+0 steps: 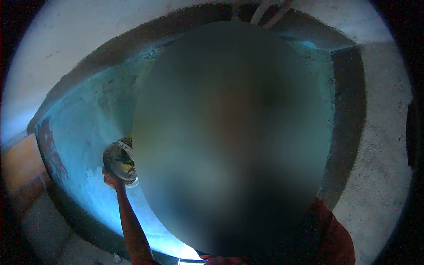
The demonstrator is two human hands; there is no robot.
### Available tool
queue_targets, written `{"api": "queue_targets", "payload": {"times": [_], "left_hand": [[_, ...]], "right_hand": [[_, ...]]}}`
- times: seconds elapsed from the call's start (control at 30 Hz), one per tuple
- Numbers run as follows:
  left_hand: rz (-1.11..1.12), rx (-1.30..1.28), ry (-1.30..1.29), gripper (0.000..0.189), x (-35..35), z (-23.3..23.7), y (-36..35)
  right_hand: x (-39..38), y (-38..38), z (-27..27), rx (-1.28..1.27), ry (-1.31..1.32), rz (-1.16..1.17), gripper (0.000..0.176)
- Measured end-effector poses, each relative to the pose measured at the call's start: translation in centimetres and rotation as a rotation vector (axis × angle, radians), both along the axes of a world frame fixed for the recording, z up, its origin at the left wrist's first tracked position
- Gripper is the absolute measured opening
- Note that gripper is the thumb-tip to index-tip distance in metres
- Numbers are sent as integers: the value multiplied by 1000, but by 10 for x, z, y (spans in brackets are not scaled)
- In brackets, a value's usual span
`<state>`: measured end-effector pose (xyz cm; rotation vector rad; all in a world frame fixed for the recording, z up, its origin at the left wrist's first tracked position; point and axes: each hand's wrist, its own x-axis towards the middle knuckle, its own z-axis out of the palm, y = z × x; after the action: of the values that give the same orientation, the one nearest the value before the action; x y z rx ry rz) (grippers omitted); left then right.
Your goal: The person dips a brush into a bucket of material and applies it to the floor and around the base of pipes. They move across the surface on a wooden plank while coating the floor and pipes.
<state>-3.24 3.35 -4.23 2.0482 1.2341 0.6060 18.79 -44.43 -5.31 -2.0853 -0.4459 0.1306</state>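
My left hand (112, 177) is raised at the left, its fingers closed on the lower left edge of a round, stained bowl (119, 161). Yellowish and dark smears mark the bowl, and its right side disappears behind a large blurred oval. Behind it stands a blue-green wall surface (84, 128). A red sleeve (335, 236) shows at the lower right, running up behind the blur. No right hand can be seen; the blur covers the whole middle of the view.
A dark grey band (349, 115) borders the blue-green surface, with rough pale wall (382, 145) beyond it at the right. At the far left is an orange-brown panel (24, 161). Pale strips (261, 11) cross the top edge.
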Motion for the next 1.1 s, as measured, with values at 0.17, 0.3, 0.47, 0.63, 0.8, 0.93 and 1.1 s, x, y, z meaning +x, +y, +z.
{"api": "queue_targets", "payload": {"times": [0.17, 0.3, 0.47, 0.63, 0.8, 0.93, 1.1], "left_hand": [[-77, 50, 59, 56, 5, 8, -6], [-73, 81, 103, 56, 10, 12, -11], [-81, 112, 166, 55, 4, 10, -6], [32, -80, 13, 54, 11, 11, -10], [-26, 11, 64, 55, 9, 10, -9], [-51, 88, 85, 57, 17, 18, -19], [87, -36, 136, 56, 16, 17, -14]], "right_hand": [[-40, 32, -51, 242, -37, 148, 34], [-31, 27, -35, 76, 196, 143, 32], [-22, 4, -38, 221, 17, -121, 26], [-32, 7, -6, 200, 138, 90, 24], [-42, 40, -33, 176, 408, 261, 41], [-26, 31, -39, 467, 365, -165, 31], [45, 19, -46, 487, 57, -392, 31]]}}
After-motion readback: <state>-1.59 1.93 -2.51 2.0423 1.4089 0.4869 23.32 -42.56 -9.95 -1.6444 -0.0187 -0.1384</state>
